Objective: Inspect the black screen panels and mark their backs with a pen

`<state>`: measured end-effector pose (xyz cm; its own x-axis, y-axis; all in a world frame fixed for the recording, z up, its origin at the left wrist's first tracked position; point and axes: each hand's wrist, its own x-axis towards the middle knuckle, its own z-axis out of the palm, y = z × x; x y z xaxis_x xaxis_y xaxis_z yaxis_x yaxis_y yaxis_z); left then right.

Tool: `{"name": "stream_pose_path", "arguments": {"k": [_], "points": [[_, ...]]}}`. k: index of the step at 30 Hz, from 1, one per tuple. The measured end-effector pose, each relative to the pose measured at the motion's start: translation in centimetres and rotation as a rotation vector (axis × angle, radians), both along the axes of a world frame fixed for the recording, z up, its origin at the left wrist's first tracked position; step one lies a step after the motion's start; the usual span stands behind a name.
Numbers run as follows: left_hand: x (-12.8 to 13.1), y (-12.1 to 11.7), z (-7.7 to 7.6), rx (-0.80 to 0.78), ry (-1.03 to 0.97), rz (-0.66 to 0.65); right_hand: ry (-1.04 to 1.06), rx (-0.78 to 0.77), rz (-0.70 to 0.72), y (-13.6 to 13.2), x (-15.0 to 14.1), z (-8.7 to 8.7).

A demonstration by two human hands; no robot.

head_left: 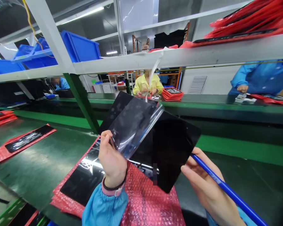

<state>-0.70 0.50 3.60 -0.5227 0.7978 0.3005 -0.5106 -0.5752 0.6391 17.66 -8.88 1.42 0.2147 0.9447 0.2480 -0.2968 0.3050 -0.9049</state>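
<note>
A black glass panel [172, 141] is held tilted above the bench. My left hand [114, 160] pinches a clear film [136, 125], which lies folded back over the panel's left part. At the panel's lower right edge, my right hand [207, 179] grips it between thumb and fingers. A blue pen [226, 188] also rests in that hand, pointing down to the right. Below the panel lies red bubble wrap [146, 201]. Beside my left wrist, another black panel [82, 179] lies on a red bubble-wrap stack.
A narrower black panel [29, 137] on red wrap lies on the green bench [44, 150] at left. A green post [81, 103] rises close behind. Overhead, a white shelf [179, 59] carries blue bins [81, 47] and red packages [250, 22]. Several co-workers work across the line.
</note>
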Motion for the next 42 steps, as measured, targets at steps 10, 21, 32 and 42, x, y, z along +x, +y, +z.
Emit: {"name": "stream_pose_path", "arguments": {"k": [10,21,32,42], "points": [[-1.6,2.0,0.0,-0.041,0.008,-0.006,-0.227,-0.037,-0.123,-1.8,0.6,1.6],[-2.0,3.0,-0.4,0.041,0.078,0.000,-0.323,-0.119,-0.328,-1.6,2.9,-2.6],[-0.2,1.6,-1.0,0.117,0.194,-0.433,-0.512,0.007,-0.106,-0.4,2.0,0.1],[0.3,0.6,-1.4,0.192,0.355,-0.418,-0.674,0.053,0.058,0.2,1.8,0.7]]}}
